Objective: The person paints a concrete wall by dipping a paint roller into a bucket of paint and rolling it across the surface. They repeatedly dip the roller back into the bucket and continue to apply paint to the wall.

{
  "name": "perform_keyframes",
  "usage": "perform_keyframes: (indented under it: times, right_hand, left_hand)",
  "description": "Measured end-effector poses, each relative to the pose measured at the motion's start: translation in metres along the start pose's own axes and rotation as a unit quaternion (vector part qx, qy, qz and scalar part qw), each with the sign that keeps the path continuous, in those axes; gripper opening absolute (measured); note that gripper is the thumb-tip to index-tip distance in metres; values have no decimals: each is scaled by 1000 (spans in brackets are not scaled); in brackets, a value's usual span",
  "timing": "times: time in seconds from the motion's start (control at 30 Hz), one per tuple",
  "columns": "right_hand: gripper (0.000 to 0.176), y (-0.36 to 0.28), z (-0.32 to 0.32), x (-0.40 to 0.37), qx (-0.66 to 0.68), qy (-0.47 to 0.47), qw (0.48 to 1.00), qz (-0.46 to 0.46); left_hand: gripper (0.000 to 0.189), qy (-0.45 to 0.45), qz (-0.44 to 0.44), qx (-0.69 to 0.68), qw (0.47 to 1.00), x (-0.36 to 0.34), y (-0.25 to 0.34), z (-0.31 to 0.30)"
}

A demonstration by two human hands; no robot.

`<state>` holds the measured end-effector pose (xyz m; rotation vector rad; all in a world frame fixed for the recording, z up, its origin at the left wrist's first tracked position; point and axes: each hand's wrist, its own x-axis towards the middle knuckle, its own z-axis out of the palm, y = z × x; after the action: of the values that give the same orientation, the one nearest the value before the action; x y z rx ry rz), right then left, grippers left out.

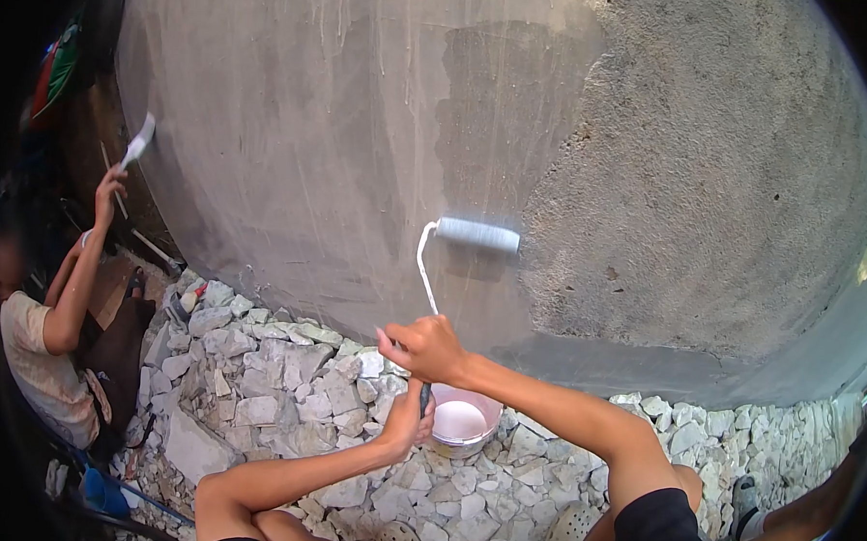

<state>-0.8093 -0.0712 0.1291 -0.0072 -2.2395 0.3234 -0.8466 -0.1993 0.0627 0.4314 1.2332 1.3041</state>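
Observation:
A paint roller with a pale, wet-looking sleeve is held up against or just before the grey plastered wall. Its bent white wire frame runs down to my hands. My left hand is closed around the dark handle at the lower end. Higher up, my right hand grips the roller near the bottom of the wire, some fingers sticking out to the left. Just below and right of my hands, a bucket of whitish-pink liquid stands on the stones, partly covered by my left hand.
Broken white rubble covers the ground along the wall's foot. At left a seated person raises a brush at the wall. A blue container lies at lower left. Another person's leg shows at lower right.

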Motion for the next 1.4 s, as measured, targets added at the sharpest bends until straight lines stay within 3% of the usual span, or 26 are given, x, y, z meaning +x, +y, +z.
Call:
perform_keyframes:
  times: [0.13,0.23,0.43,0.57,0.8,0.97,1.1,1.27,1.4]
  right_hand:
    - [27,5,-1,13,-5,60,998,-16]
    - [26,8,8,-8,-26,27,999,-22]
    - [26,3,29,-45,42,0,999,17]
    - [27,-2,10,-25,56,-42,997,13]
    - [32,15,-45,99,-3,25,995,-97]
    - [32,13,-34,136,-44,65,990,-119]
    - [29,10,-2,92,-18,85,994,-71]
    - [27,3,37,12,29,68,997,-15]
    - [27,-3,47,0,52,73,995,47]
  left_hand:
    - [61,-8,26,0,1000,10,8,-2]
    - [62,-8,34,-6,999,13,-14,-5]
    - [61,-15,-56,-41,997,-6,-38,-7]
    - [62,-97,-44,-114,988,-11,-27,3]
    - [66,-147,114,-196,963,18,78,64]
    - [65,-128,169,-166,963,24,111,42]
    - [64,-86,140,-106,981,19,69,10]
    - [65,-39,9,-64,997,14,-5,-24]
    - [65,-25,-15,-51,998,0,-9,-25]
